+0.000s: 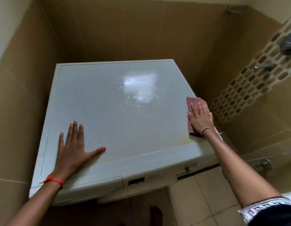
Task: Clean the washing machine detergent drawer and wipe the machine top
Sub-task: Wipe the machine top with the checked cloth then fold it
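The white washing machine top fills the middle of the view, with a bright wet patch toward its back right. My left hand lies flat on the front left of the top, fingers spread. My right hand presses a pink checked cloth flat against the top at its right edge. The detergent drawer front sits closed on the machine's front panel, below my left wrist.
Brown tiled walls close in on the left, back and right of the machine. A mosaic tile strip with metal taps runs along the right wall. A control knob sits on the machine's front. Pale floor tiles lie below right.
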`<state>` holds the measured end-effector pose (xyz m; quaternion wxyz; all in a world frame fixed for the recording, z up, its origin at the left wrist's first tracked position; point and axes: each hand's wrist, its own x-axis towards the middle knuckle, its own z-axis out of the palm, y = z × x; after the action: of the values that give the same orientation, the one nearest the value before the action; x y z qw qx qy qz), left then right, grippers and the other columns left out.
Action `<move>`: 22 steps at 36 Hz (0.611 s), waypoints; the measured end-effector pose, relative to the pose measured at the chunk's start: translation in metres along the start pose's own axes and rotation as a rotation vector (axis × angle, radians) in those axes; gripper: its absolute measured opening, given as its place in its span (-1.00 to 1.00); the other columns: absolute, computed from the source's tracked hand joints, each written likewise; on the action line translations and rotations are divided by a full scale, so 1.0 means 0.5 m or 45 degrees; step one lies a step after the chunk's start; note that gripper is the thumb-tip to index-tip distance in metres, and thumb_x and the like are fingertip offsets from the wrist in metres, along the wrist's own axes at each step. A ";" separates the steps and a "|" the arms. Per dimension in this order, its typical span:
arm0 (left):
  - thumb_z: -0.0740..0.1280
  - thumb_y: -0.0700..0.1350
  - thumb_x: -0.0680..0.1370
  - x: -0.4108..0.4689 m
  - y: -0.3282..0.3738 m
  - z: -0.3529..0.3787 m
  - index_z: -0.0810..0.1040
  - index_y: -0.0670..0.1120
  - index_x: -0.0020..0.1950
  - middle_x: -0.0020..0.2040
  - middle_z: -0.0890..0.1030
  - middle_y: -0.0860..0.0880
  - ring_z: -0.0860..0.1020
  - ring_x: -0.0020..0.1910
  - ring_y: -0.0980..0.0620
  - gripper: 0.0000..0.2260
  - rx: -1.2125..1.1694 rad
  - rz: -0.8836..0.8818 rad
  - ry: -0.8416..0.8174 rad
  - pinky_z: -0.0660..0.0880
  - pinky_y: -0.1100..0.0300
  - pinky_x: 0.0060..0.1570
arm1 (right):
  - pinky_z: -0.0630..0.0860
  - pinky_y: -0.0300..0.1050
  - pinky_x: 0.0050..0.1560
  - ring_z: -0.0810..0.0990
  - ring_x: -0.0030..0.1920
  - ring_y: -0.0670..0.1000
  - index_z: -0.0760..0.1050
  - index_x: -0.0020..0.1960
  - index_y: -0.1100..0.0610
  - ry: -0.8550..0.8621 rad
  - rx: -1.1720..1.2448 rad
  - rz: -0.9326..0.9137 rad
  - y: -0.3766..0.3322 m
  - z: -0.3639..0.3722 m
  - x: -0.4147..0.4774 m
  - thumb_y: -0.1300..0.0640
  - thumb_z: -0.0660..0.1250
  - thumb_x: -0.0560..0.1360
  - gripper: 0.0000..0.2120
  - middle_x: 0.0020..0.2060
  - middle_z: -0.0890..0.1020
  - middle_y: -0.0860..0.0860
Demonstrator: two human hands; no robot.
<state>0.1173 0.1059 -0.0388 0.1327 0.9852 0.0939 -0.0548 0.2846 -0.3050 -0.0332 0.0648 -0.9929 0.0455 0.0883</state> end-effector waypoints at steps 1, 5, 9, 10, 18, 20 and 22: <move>-0.27 0.67 0.06 0.002 0.000 -0.002 -0.24 -0.12 0.50 0.50 -0.30 -0.01 -0.32 0.47 0.11 0.23 -0.025 -0.005 -0.005 -0.31 0.00 0.45 | -0.19 0.10 0.48 -0.17 0.52 0.02 -0.18 0.52 -0.08 0.005 0.004 -0.011 -0.032 0.003 0.014 -0.13 -0.13 0.62 -0.48 0.53 -0.15 0.02; -0.23 0.68 0.05 0.024 0.015 -0.019 -0.23 -0.10 0.51 0.51 -0.25 0.03 -0.29 0.47 0.16 0.23 -0.086 -0.021 0.047 -0.32 0.04 0.44 | -0.26 0.05 0.46 -0.20 0.52 0.01 -0.19 0.52 -0.09 -0.045 0.039 -0.259 -0.172 0.013 0.034 -0.16 -0.14 0.61 -0.48 0.53 -0.16 0.00; -0.17 0.66 0.08 0.095 0.039 -0.035 -0.18 -0.11 0.53 0.54 -0.21 0.00 -0.25 0.50 0.14 0.23 -0.116 -0.037 0.100 -0.29 0.06 0.45 | -0.26 0.01 0.46 -0.23 0.51 -0.06 -0.17 0.51 -0.16 -0.120 -0.003 -0.588 -0.278 0.032 -0.001 -0.20 -0.16 0.59 -0.48 0.52 -0.17 -0.07; -0.13 0.64 0.09 0.118 0.045 -0.037 -0.16 -0.12 0.54 0.55 -0.19 -0.01 -0.23 0.50 0.13 0.22 -0.124 -0.040 0.105 -0.27 0.05 0.45 | -0.24 0.01 0.46 -0.22 0.51 -0.08 -0.17 0.50 -0.17 -0.116 -0.034 -0.686 -0.286 0.038 -0.018 -0.23 -0.21 0.55 -0.46 0.52 -0.16 -0.09; -0.10 0.57 0.16 0.256 0.078 -0.030 -0.09 -0.14 0.54 0.56 -0.12 -0.04 -0.20 0.52 0.10 0.14 -0.117 -0.004 0.103 -0.26 0.01 0.47 | 0.04 0.02 0.35 0.30 0.42 0.00 0.10 0.47 -0.15 0.103 -0.062 -0.840 -0.256 0.076 -0.087 -0.18 -0.25 0.60 -0.52 0.44 0.30 -0.08; -0.12 0.57 0.17 0.264 0.080 -0.023 -0.08 -0.13 0.55 0.56 -0.12 -0.04 -0.20 0.52 0.11 0.12 -0.092 -0.006 0.121 -0.27 0.02 0.46 | 0.00 0.02 0.37 0.25 0.45 0.00 0.11 0.47 -0.17 0.025 -0.044 -0.860 -0.288 0.063 -0.072 -0.19 -0.29 0.59 -0.49 0.46 0.26 -0.09; -0.12 0.57 0.18 0.265 0.077 -0.015 -0.07 -0.12 0.55 0.56 -0.12 -0.02 -0.20 0.51 0.13 0.11 -0.081 -0.014 0.145 -0.27 0.02 0.46 | -0.22 -0.02 0.43 -0.02 0.52 -0.06 -0.02 0.49 -0.21 -0.040 0.025 -0.934 -0.336 0.053 -0.043 -0.24 -0.37 0.52 -0.44 0.51 0.03 -0.13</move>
<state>0.2551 0.0938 -0.0397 0.1581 0.9814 0.1084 0.0036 0.2761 -0.1338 -0.0349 0.1023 -0.9411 -0.3137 0.0740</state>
